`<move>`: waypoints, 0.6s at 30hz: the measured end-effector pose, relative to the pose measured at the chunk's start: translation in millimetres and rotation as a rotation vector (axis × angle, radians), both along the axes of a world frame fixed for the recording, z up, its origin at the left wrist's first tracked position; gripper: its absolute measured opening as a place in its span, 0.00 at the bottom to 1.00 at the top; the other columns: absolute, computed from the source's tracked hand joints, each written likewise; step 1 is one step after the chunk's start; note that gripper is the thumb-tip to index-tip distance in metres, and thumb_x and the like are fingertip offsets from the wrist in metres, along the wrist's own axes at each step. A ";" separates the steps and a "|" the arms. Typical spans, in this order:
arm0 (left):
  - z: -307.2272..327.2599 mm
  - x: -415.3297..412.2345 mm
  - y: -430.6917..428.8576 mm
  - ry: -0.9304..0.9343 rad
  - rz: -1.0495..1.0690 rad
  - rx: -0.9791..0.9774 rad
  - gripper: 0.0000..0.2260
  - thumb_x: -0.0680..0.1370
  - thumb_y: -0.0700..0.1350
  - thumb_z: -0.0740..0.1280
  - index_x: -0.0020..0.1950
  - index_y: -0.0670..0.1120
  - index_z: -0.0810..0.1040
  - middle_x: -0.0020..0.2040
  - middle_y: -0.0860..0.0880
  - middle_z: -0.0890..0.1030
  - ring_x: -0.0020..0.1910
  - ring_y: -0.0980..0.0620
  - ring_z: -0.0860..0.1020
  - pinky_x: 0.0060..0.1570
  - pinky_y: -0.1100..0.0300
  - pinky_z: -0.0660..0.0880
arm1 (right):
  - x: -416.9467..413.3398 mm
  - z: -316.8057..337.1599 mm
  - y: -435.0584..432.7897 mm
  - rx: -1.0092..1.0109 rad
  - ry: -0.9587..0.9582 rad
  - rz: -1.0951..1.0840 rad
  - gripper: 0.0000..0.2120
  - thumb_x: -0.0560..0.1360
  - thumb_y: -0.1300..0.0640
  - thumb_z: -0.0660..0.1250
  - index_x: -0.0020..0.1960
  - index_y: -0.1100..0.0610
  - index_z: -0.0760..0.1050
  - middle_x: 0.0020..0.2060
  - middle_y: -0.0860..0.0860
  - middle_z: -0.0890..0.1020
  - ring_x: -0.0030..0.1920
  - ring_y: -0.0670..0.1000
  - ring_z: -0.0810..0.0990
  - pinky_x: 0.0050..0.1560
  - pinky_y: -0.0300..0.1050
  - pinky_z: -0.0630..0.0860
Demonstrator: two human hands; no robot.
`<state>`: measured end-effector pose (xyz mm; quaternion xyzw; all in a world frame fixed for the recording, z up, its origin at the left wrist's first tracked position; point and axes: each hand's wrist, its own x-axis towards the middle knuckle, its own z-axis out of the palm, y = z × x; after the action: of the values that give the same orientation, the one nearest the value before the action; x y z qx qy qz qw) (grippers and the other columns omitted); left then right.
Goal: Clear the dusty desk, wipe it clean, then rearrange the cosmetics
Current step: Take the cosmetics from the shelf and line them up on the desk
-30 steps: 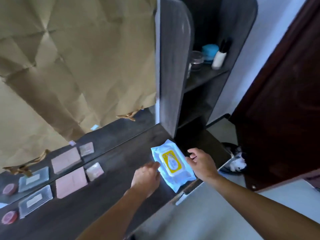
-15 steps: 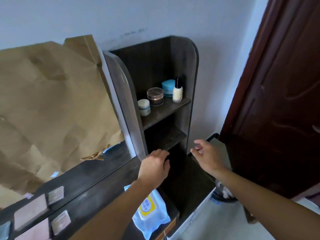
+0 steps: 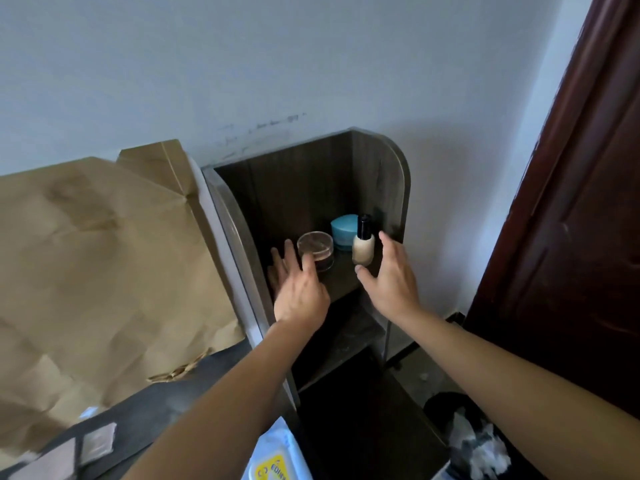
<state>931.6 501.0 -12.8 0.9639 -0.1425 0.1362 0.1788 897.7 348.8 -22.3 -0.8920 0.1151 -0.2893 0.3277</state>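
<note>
On the upper shelf of the dark side unit stand a clear round jar with a brown base, a teal jar behind it, and a cream bottle with a black cap. My left hand reaches in with fingers spread, in front of the clear jar's left side and holding nothing. My right hand is open just right of the cream bottle, thumb below it, not gripping. A blue wet-wipe pack lies on the dark desk under my left forearm.
Crumpled brown paper covers the mirror on the left. A flat square compact lies on the desk at lower left. A lower shelf sits beneath. A dark bin with white waste stands on the floor beside a dark red door.
Both hands left the wipe pack on the desk and rose to the upper shelf. My view tilted up from the desk to the shelf unit.
</note>
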 end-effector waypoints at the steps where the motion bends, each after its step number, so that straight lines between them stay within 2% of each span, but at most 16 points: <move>1: -0.3 3.8 -1.1 0.043 0.032 -0.004 0.30 0.76 0.40 0.61 0.76 0.46 0.53 0.78 0.42 0.47 0.76 0.39 0.44 0.73 0.42 0.47 | 6.8 -1.1 -2.1 0.009 0.008 0.009 0.36 0.73 0.53 0.70 0.74 0.58 0.57 0.68 0.56 0.68 0.66 0.55 0.70 0.61 0.45 0.70; 4: -5.3 10.3 -4.2 0.116 0.090 0.024 0.32 0.75 0.39 0.63 0.76 0.48 0.52 0.77 0.41 0.48 0.76 0.39 0.45 0.72 0.40 0.52 | 25.8 -6.4 -8.6 0.047 0.043 0.034 0.38 0.72 0.52 0.71 0.75 0.58 0.56 0.68 0.57 0.68 0.66 0.57 0.70 0.62 0.48 0.70; 6: -7.6 9.5 -5.7 0.075 0.120 0.099 0.30 0.75 0.39 0.64 0.74 0.47 0.57 0.75 0.41 0.53 0.74 0.39 0.51 0.70 0.43 0.58 | 36.0 -8.6 -13.6 0.061 0.060 0.050 0.37 0.72 0.51 0.71 0.74 0.57 0.57 0.67 0.57 0.69 0.65 0.57 0.72 0.60 0.49 0.71; 8: -7.4 6.4 -7.0 0.011 0.144 0.148 0.26 0.74 0.39 0.64 0.71 0.46 0.63 0.71 0.42 0.59 0.69 0.40 0.58 0.66 0.47 0.64 | 44.2 -10.6 -19.4 0.060 0.066 0.079 0.33 0.72 0.50 0.70 0.72 0.57 0.60 0.64 0.57 0.72 0.61 0.58 0.74 0.56 0.50 0.73; 11: -8.8 -2.4 -12.5 -0.014 0.196 0.186 0.21 0.74 0.40 0.64 0.66 0.47 0.66 0.67 0.42 0.62 0.62 0.40 0.65 0.59 0.50 0.69 | 50.2 -13.7 -28.5 0.062 0.065 0.137 0.26 0.73 0.49 0.70 0.66 0.57 0.65 0.58 0.56 0.76 0.56 0.59 0.77 0.49 0.48 0.72; 15: -14.6 -22.2 -17.8 -0.077 0.215 0.139 0.19 0.74 0.40 0.63 0.65 0.47 0.70 0.64 0.40 0.65 0.56 0.39 0.69 0.55 0.48 0.71 | 45.1 -21.3 -39.5 0.079 0.010 0.245 0.23 0.71 0.48 0.71 0.58 0.58 0.68 0.50 0.55 0.79 0.50 0.57 0.78 0.44 0.46 0.70; 18: -23.4 -48.6 -20.9 -0.180 0.153 0.004 0.19 0.71 0.36 0.68 0.61 0.44 0.74 0.58 0.39 0.70 0.50 0.39 0.71 0.49 0.48 0.73 | 31.3 -32.7 -49.5 0.169 -0.059 0.376 0.21 0.69 0.48 0.73 0.55 0.56 0.70 0.46 0.53 0.79 0.46 0.55 0.78 0.45 0.48 0.74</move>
<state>883.0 480.1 -36.2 0.9561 -0.0840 0.2355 0.1526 929.1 299.3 -55.0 -0.8582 -0.0395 -0.2384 0.4529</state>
